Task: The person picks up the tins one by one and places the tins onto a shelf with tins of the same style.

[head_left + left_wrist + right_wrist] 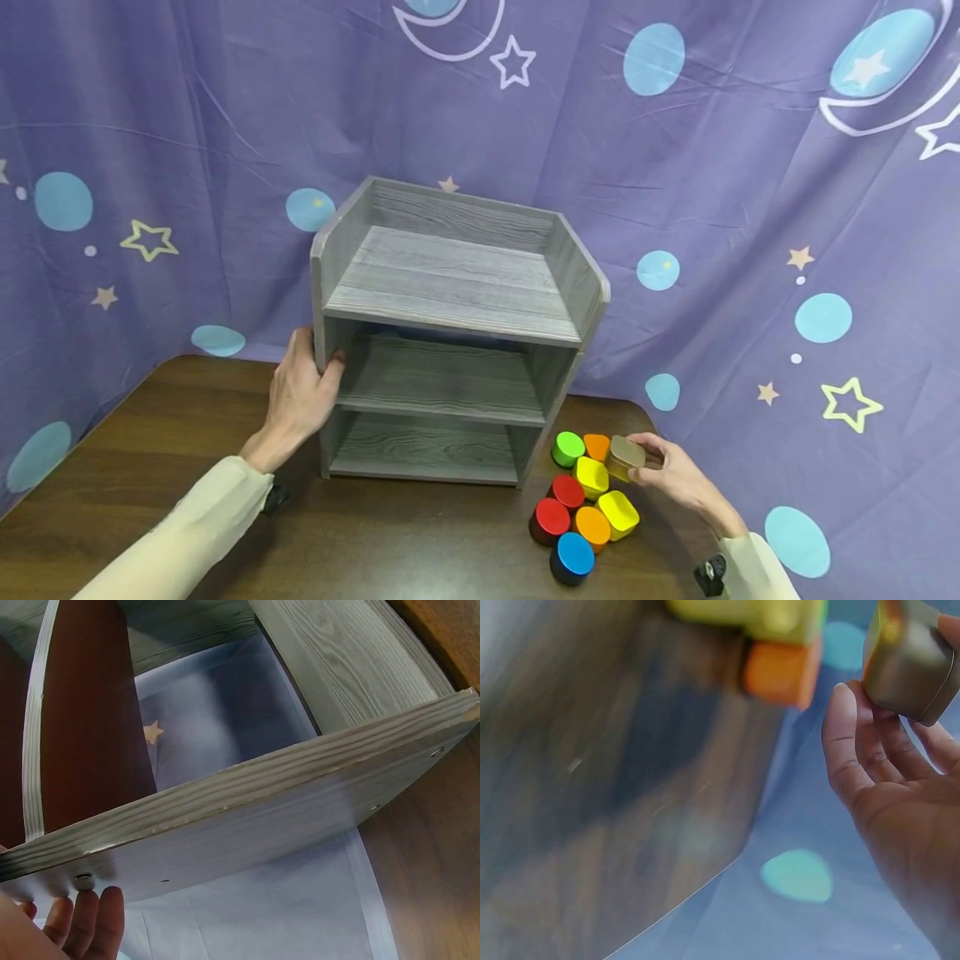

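My left hand grips the left side panel of a small grey wood-grain shelf unit, its thumb at the front edge. In the left wrist view, the fingertips press on the panel's outer face. On the right, my right hand holds a gold-brown tin with rounded corners between thumb and fingers. The right wrist view shows this tin from closer. Beside it stand a green tin, an orange tin and a yellow tin.
Nearer the front are two red tins, another yellow tin, a round orange tin and a blue tin. All stand on the brown wooden table. A purple curtain with moons and stars hangs behind.
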`<state>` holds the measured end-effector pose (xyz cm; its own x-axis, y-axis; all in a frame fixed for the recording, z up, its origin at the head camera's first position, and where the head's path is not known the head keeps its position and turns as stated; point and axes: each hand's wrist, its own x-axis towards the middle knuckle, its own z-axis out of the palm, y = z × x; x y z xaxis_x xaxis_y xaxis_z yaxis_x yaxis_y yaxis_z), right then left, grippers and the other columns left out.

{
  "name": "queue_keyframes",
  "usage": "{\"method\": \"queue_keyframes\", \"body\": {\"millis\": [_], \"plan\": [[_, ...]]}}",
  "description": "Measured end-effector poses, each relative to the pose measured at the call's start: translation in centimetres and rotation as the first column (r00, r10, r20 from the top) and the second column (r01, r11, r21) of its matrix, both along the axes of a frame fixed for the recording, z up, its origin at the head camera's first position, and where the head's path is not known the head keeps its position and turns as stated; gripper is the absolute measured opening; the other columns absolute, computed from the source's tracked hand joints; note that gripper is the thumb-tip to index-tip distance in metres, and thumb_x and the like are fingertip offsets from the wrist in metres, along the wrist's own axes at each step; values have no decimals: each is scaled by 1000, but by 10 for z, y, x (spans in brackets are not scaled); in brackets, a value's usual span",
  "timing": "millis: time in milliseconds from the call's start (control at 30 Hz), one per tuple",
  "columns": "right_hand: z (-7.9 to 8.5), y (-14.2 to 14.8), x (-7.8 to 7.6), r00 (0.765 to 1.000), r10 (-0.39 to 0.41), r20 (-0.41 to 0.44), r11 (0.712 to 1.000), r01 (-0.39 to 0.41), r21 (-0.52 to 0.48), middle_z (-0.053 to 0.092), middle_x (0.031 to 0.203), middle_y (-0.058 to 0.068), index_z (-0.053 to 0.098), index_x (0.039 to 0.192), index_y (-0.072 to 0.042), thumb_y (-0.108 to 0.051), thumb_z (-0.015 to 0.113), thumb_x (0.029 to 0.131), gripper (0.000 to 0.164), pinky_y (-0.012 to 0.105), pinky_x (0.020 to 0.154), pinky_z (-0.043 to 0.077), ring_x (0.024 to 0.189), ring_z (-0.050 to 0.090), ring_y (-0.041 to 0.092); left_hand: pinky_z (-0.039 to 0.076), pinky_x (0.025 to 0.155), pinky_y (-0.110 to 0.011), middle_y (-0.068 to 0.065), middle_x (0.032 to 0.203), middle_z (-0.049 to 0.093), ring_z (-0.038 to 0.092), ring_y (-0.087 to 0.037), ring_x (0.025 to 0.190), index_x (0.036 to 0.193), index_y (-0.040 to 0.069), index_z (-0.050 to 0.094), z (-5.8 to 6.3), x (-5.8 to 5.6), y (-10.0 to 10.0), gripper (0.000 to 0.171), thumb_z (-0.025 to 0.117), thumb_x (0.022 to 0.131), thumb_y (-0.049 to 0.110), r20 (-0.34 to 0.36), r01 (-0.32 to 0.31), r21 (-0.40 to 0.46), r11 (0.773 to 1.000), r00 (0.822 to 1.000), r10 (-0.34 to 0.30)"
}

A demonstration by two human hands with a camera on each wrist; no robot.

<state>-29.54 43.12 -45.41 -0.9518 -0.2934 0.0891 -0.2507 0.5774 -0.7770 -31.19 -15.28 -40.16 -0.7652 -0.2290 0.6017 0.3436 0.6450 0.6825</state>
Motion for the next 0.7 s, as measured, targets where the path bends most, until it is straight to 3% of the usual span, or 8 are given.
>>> {"method": "queue_keyframes", "body": {"millis": [167,333,533,700], "plan": [[20,-21,8,997,59,-44,998,-60,-28,73,120,8,60,139,10,-3,74,93,49,15,92,55,106,69,-5,47,84,-68,-26,117,59,63,-54,104,133,-7,52,0,1,-1,42,58,103,21,-1,11,-3,1000,1000,-11],[41,-46,20,985,162,-64,983,-167,-76,74,116,-9,58,138,14,1,72,92,49,16,91,57,107,70,-4,47,83,-68,-26,117,59,63,-53,102,134,-8,52,-1,2,-1,42,58,103,20,-8,14,-7,1000,1000,-14],[68,-88,33,938,338,-81,930,-346,-127,72,115,-13,58,136,14,4,71,91,48,20,91,59,101,73,4,47,84,-69,-28,118,59,64,-55,104,135,-9,51,-2,2,-2,43,57,103,20,-13,21,-7,1000,1000,-21],[98,-130,40,903,411,-125,900,-424,-104,72,110,-8,63,135,6,-2,74,90,47,21,88,57,96,70,9,47,86,-69,-29,120,59,63,-55,106,135,-9,51,-2,0,-1,43,58,103,19,-21,31,-7,1000,999,-31]]}}
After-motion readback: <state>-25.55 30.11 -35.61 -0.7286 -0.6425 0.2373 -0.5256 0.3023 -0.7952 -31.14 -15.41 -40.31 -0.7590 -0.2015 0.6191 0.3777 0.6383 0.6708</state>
